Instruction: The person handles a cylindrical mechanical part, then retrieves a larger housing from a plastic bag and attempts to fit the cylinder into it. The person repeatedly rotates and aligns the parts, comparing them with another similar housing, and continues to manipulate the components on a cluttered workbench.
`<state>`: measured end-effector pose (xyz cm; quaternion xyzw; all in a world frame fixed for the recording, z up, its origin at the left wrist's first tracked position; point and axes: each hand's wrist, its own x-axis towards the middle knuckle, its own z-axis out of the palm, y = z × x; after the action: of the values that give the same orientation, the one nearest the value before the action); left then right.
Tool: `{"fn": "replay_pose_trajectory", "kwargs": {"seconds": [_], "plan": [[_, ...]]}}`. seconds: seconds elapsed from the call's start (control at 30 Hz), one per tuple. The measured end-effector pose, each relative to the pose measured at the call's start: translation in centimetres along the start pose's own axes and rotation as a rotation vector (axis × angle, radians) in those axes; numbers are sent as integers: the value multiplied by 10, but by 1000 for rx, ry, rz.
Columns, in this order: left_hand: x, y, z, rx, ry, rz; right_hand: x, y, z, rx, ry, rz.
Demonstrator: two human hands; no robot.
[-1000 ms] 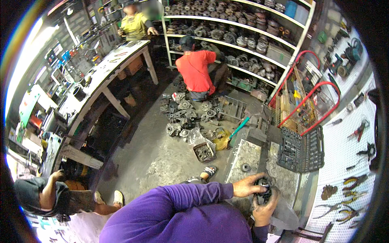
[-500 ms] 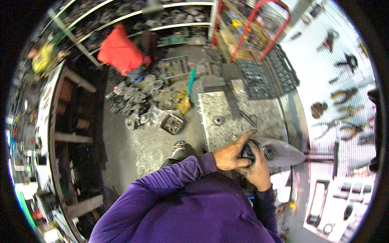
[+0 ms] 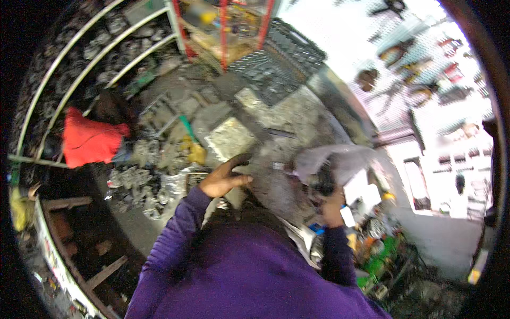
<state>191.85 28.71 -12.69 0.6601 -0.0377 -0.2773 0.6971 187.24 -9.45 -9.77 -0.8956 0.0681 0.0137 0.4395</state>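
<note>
My left hand [image 3: 226, 178] holds nothing, its thumb and fingers apart, over the near left edge of the workbench [image 3: 303, 114]. My right hand [image 3: 331, 210], smeared by motion, grips a dark part [image 3: 323, 181] at the bench's near right side. Blur hides the part's exact kind. Right beside it lies a clear plastic bag [image 3: 353, 159], crumpled on the bench. A pale square plate [image 3: 231, 139] is beyond my left hand.
A black socket-set case [image 3: 273, 72] lies open at the bench's far end. Pliers [image 3: 390, 56] hang on the white pegboard at right. Several metal parts [image 3: 130, 183] cover the floor at left, near a person in red [image 3: 90, 138]. Clutter [image 3: 385, 250] sits at lower right.
My hands have parted: the left has moved left off the dark part, and the right keeps it, lower and nearer me. The whole view has turned, shifting the room leftward.
</note>
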Motion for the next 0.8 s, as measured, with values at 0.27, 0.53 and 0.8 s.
{"fn": "replay_pose_trajectory", "kwargs": {"seconds": [0.27,0.53,0.8], "plan": [[34,-105,-228,480,950,-288,61,-39,-17,568,-19,75],[149,-110,-266,638,1095,-234,92,-66,59,609,-286,70],[39,-114,-235,661,1208,-374,88,-115,143,673,-627,98]]}}
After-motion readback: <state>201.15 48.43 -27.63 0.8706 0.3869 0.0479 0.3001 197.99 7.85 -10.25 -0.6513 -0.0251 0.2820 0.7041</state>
